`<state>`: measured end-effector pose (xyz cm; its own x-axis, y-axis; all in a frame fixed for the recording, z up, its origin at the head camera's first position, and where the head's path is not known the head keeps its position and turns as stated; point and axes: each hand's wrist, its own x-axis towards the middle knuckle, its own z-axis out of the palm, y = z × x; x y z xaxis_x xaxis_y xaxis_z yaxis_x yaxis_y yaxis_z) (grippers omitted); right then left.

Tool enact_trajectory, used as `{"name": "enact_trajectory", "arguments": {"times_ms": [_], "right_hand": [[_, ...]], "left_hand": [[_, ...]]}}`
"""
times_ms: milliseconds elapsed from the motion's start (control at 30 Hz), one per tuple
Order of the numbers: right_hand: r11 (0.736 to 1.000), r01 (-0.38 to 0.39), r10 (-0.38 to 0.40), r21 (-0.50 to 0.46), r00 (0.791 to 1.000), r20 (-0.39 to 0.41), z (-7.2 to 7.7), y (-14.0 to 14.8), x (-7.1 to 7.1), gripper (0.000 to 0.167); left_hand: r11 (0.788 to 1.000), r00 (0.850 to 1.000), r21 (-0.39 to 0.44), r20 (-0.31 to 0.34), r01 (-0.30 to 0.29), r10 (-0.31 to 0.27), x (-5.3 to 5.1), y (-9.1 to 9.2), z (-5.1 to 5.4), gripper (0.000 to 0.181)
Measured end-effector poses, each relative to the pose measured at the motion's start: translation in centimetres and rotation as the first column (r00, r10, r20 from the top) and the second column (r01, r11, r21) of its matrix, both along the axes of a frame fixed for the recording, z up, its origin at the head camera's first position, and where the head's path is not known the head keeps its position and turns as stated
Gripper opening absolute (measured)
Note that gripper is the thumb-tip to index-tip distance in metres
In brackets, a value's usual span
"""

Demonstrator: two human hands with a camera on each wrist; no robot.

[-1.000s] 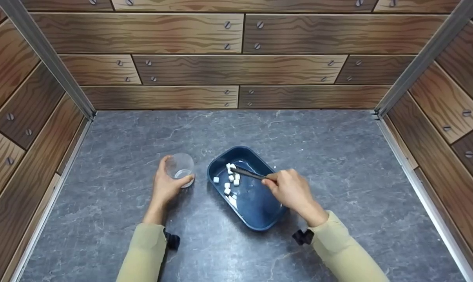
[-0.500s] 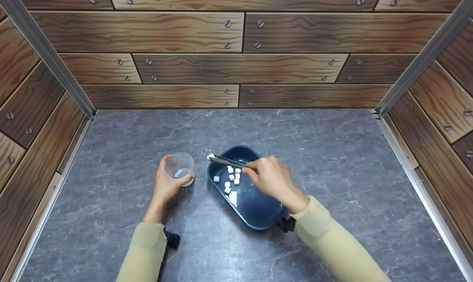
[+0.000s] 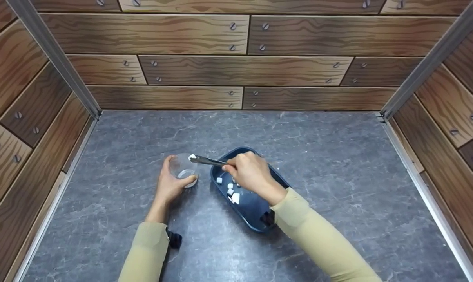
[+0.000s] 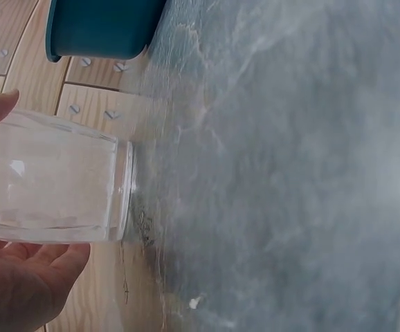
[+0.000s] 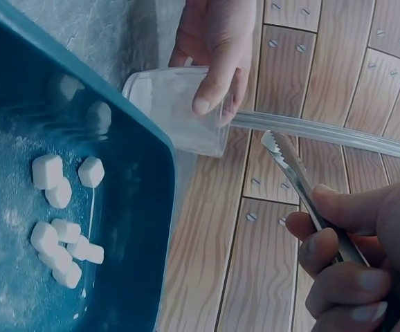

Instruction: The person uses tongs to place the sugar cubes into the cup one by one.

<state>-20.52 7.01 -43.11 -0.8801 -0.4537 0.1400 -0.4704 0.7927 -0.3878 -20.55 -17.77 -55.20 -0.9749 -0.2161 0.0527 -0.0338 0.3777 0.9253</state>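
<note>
A plank-patterned left wall (image 3: 24, 113) edges the gray, veined surface (image 3: 122, 145). On it the left hand (image 3: 169, 188) grips an upright clear cup (image 3: 187, 179); just above, tongs (image 3: 211, 161) hold a white cube (image 3: 192, 157), gripped by the right hand (image 3: 252, 172) over a blue bin (image 3: 246, 209) of loose cubes (image 3: 230, 192). The right wall (image 3: 448, 102) is planked too.

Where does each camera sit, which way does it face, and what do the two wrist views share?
Head: on the head, facing forward and down at the clear cup, tongs and blue tray; shows the left hand, right hand and both sleeves.
Left wrist: on that wrist, looking at the cup's side and grey surface; shows only part of the left hand.
Right wrist: on that wrist, looking at white cubes in the tray, tongs and cup; shows both hands.
Shared: cup, tray and left hand.
</note>
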Motion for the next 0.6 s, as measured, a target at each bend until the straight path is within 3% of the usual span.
{"name": "enact_trajectory", "arguments": {"times_ms": [600], "right_hand": [[0.998,0.013,-0.010,0.062,0.999,-0.052,-0.6,-1.3,0.1,0.025]], "left_hand": [[1.000,0.999,-0.007,0.044,0.018,-0.018,0.0,-0.1,0.2,0.097]]}}
